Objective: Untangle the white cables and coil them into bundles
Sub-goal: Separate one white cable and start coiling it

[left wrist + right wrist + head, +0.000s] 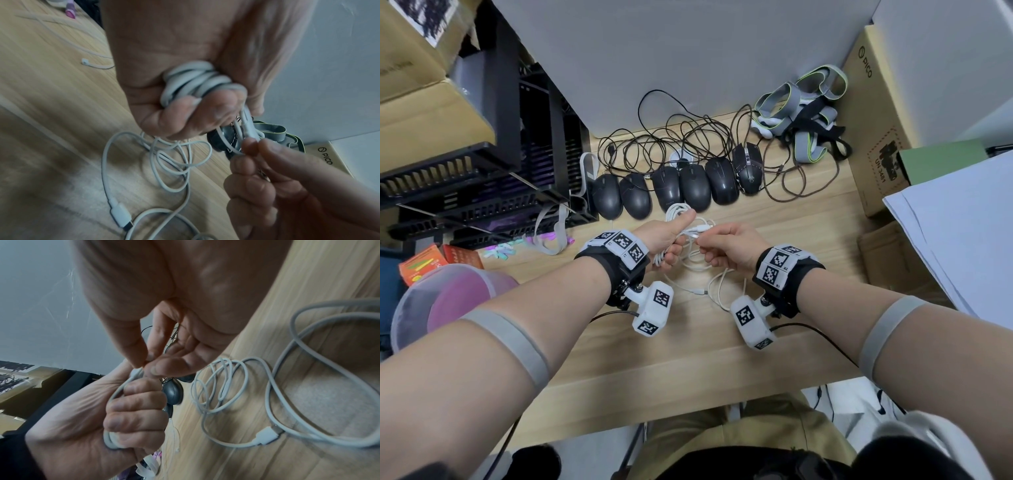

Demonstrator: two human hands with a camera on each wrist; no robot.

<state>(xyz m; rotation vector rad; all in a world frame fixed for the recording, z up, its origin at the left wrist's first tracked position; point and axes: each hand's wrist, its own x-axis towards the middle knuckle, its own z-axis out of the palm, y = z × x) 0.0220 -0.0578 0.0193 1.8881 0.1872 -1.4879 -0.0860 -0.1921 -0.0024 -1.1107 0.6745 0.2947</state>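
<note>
My left hand point(671, 240) grips a coil of white cable point(197, 81) in its fist, thumb pointing up; loops of it stick out above the thumb point(676, 209). My right hand point(717, 245) pinches the plug end of that cable point(247, 125) between thumb and forefinger, right beside the left fingers point(139, 402). More loose white cable point(717, 286) lies tangled on the wooden desk point(688, 359) below both hands, with a white connector point(121, 216) and a USB plug point(267, 435) showing.
Several black mice point(681, 188) with tangled dark cords point(671, 137) line the desk just beyond my hands. Grey-green straps point(804, 113) and a PICO cardboard box point(876, 137) stand at the right, black racks point(482, 192) at the left, a plastic tub point(448, 301) near my left arm.
</note>
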